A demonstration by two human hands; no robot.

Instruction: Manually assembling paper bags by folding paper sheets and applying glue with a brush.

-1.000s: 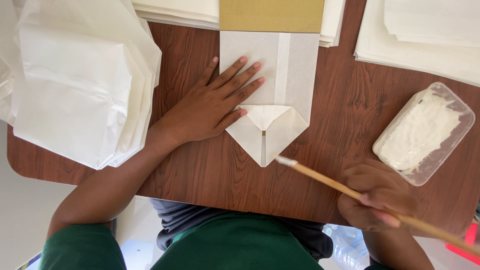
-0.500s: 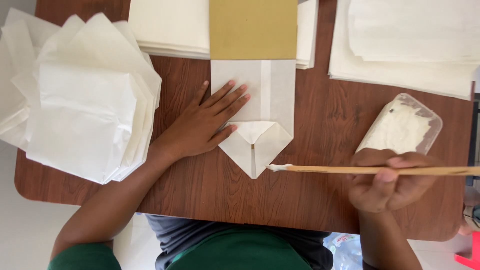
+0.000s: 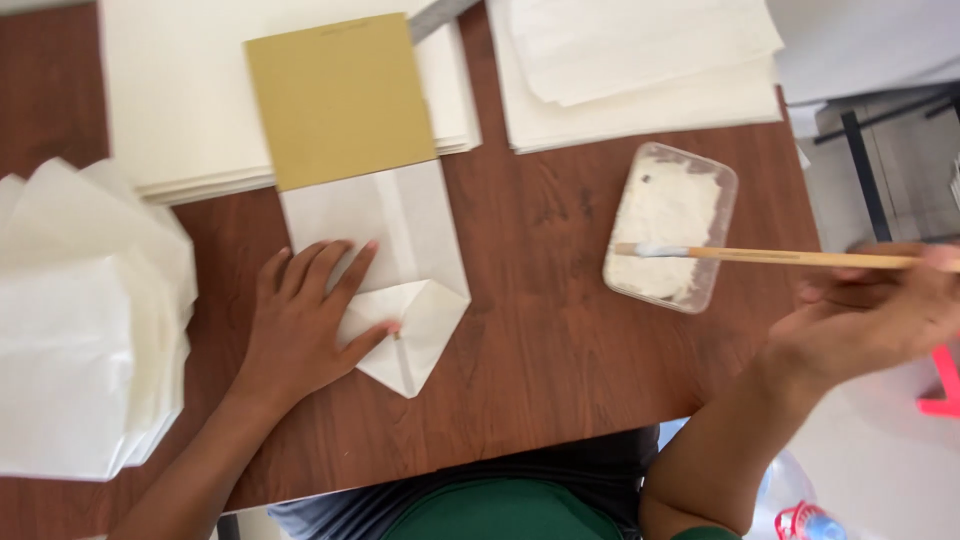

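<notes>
Your right hand pinches a long wooden brush whose bristles overhang the clear plastic paste tray, bare brown table beyond, where your left hand, fingers spread, flattens the folded white paper bag.

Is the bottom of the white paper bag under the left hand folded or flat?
Folded. The white paper bag ends in creased triangular flaps forming a point, and the left hand presses on them.
</notes>
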